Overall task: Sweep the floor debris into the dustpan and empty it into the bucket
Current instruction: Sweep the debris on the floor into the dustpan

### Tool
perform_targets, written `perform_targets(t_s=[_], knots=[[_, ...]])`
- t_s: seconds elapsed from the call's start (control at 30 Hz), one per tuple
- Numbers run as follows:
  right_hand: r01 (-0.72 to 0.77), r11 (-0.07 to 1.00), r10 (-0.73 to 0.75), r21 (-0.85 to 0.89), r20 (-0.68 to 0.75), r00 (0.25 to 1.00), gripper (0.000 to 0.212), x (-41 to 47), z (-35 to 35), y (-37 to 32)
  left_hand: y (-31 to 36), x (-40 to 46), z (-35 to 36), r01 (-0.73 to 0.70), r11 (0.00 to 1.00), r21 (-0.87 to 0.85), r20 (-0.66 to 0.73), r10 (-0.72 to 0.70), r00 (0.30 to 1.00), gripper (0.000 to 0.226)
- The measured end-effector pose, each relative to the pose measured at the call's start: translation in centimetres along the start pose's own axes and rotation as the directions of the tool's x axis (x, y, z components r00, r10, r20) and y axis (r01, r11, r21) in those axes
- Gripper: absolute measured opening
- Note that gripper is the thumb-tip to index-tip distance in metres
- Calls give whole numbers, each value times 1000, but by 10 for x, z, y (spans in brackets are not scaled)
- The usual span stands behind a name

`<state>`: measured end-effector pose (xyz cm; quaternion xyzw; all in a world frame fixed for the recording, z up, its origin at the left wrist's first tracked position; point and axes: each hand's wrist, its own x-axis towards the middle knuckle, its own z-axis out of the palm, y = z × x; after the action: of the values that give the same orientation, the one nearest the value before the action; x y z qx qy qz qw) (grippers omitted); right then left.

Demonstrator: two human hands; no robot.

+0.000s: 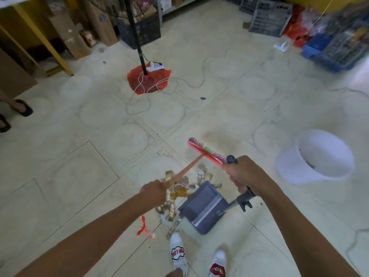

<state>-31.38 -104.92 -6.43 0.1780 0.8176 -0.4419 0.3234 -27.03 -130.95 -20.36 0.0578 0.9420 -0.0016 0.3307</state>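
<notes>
**Debris waiting beside an empty pan**

Golden debris (171, 196) is lying left of the grey dustpan (203, 204). Your left hand (153, 191) is gripping the pink broom (205, 150), your right hand (242, 174) clenching the dustpan handle (244, 196). The raised bristles are risking scattering scraps; the white bucket (319, 154) is standing right.

Pale tile floor (123, 176), crates (267, 19), boxes (65, 31).

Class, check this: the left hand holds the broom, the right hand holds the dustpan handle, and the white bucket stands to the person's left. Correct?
Not quite. The head view shows the bucket on the person's right. The left hand does hold the broom, and the right hand the dustpan handle.
</notes>
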Motion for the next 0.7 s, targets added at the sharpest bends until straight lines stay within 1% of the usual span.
perform_targets(t_s=[0.07, 0.13, 0.23, 0.33, 0.43, 0.5, 0.57, 0.7], knots=[[-11, 999, 11, 38, 0, 1000, 21, -7, -9, 8, 10, 11, -4, -5, 1000, 9, 30, 4, 1000, 39], [-26, 999, 27, 43, -28, 999, 32, -16, -23, 18, 9, 13, -4, -2, 997, 71, 54, -2, 999, 34], [-48, 997, 50, 52, -45, 998, 38, -32, -42, 27, -1, 7, -8, -77, 974, 211, 90, 59, 994, 39], [-47, 998, 49, 48, -38, 998, 36, -44, -56, 35, -10, -10, -12, -81, 963, 257, 89, 59, 994, 46], [-36, 999, 37, 7, -73, 997, 33, -51, -70, 45, -7, -33, -20, -30, 965, 260, 62, 14, 998, 47], [-40, 999, 38, -24, -80, 996, 31, -52, -83, 53, 6, -44, -18, -30, 960, 279, 48, 18, 999, 47], [-36, 997, 32, -65, -63, 998, 31, -51, -96, 63, 28, -52, -8, -46, 956, 291, 63, 29, 998, 48], [-39, 987, 35, -156, -29, 999, 26, -41, -127, 90, 70, -58, 17, 30, 955, 296, 101, -62, 993, 38]])
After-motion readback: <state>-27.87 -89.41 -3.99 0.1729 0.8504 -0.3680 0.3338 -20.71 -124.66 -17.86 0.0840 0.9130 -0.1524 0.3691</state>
